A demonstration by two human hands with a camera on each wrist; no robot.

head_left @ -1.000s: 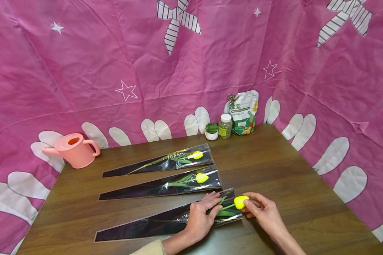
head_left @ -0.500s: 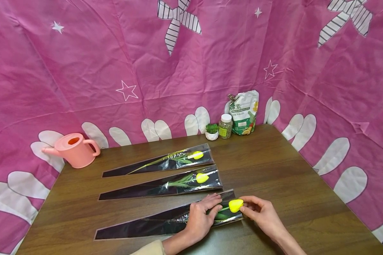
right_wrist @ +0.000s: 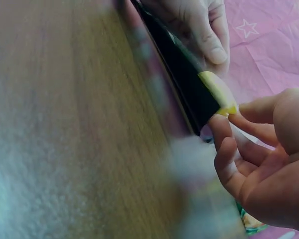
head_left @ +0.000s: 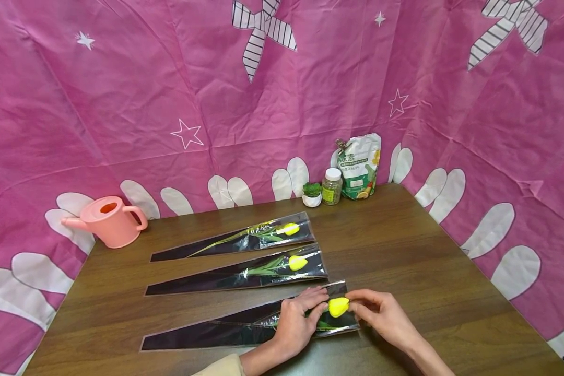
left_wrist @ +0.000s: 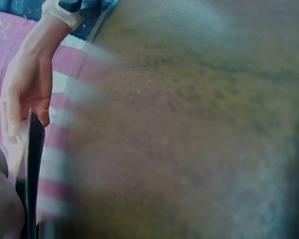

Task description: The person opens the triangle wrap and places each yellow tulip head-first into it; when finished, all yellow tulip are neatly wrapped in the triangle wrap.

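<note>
In the head view, my right hand pinches the yellow head of a tulip between thumb and fingertips. The tulip lies along the wide end of the nearest clear-and-black flower sleeve, its stem mostly hidden. My left hand rests on that sleeve, its thumb and fingers spread beside the bloom. In the right wrist view, the right hand holds the yellow tulip head by its tip over the dark sleeve. The left wrist view shows the sleeve edge-on and the table blurred.
Two more sleeves, a middle one and a far one, each hold a yellow tulip. A pink watering can stands back left. Along the back are a small potted plant, a jar and a fertilizer pouch.
My right hand has moved left and slightly toward me with the tulip, bringing its head from the sleeve's open end to over the sleeve. The left hand has stayed nearly still.
</note>
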